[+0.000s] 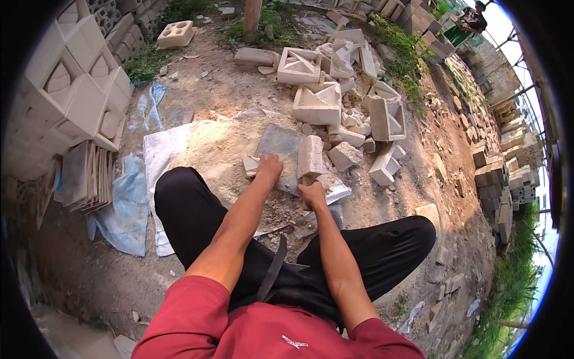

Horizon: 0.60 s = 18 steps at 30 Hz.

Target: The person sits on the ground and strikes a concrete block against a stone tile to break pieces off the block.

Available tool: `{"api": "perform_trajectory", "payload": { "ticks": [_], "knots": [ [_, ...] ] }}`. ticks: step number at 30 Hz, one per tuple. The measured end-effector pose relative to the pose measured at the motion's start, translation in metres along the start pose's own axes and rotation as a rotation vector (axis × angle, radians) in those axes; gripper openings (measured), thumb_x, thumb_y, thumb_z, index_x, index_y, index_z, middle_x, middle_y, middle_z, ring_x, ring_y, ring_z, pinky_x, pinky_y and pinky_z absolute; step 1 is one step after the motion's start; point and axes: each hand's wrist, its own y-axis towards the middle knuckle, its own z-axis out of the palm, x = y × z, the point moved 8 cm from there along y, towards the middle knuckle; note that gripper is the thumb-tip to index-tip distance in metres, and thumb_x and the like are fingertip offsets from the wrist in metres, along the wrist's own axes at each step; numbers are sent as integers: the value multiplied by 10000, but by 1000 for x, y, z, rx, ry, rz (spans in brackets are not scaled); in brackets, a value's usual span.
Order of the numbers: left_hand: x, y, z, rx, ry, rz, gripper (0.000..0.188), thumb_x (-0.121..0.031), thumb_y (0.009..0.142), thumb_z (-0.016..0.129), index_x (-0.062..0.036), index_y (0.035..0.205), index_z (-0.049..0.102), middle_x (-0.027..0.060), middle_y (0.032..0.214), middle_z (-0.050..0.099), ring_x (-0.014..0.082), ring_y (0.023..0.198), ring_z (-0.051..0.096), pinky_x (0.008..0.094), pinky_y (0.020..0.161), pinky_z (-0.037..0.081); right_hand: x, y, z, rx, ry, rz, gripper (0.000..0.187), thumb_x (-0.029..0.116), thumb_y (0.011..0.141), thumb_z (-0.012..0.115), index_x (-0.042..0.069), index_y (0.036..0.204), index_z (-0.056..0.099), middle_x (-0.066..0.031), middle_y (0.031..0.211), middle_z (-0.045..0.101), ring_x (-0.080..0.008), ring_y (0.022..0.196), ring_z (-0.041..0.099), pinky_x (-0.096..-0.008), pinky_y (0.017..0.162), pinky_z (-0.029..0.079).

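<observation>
My right hand (312, 195) is closed round the short wooden handle of a mallet (310, 157), whose blocky pale head is coated in dust. The mallet head is over the right side of a flat grey slab (277, 142). To its left, my left hand (270, 170) has its fingers bent against a pale broken block piece (251, 167) at the slab's near left edge. Part of that piece is hidden by the fingers. Sandy rubble (209, 145) covers a white woven sack (156, 157) under and around the slab.
Broken moulded blocks (317, 105) are heaped beyond my right hand. Stacked pale blocks (84, 66) and thin boards (86, 176) stand at left, beside blue sheeting (128, 206). A wooden post (252, 21) rises at the far side. Another person (469, 24) is far right.
</observation>
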Motion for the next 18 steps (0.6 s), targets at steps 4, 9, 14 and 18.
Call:
{"api": "perform_trajectory", "payload": {
  "ticks": [4,9,14,18],
  "knots": [
    [-8,10,-19,-103,-45,-68,252,-126,868,554,-119,1113,612,66,1167,581,254,1182,495,533,994,350,-3,2,-6,-189,-69,-177,451,303,673,699,-95,879,652,-295,921,661,-401,917,655,-421,781,534],
    [6,10,-23,-89,-170,-128,271,-220,855,607,-112,1104,596,68,1159,580,251,1176,501,508,964,375,-14,12,2,-138,-76,-109,511,312,655,714,-70,988,645,-284,953,662,-402,936,648,-418,810,519],
    [-17,-2,-5,-108,-128,173,287,-249,812,635,-113,1058,572,74,1063,603,262,1097,550,464,881,416,-17,14,6,-99,86,-113,473,279,657,712,-68,970,644,-239,907,680,-336,873,671,-391,783,524],
    [-48,-1,6,-136,-142,371,147,-146,809,572,-112,949,601,80,953,634,276,998,606,449,831,460,-47,37,-8,-303,438,-220,392,255,677,695,-62,895,622,-169,797,675,-277,750,663,-376,712,522]
  ]
}}
